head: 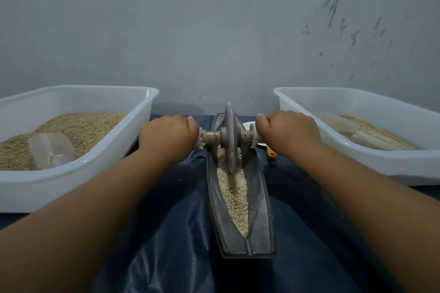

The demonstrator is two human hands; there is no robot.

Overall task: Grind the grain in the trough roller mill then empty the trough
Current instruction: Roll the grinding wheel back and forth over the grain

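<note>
Gripping the axle (209, 138) ends, left hand (169, 134) and right hand (289, 132) held the wheel (230, 138) upright between them, in the trough (259, 207) grain (234, 195).

This looks like a plain makeshift work corner for processing grain by hand, not a fitted kitchen. A bare grey-blue plaster wall (214, 31), scuffed and stained, rises just behind a table covered with a dark blue plastic sheet (181, 233). Two white plastic tubs (78, 173) (357, 166) of grain flank a long grey boat-shaped metal trough mill (259, 209).
</note>
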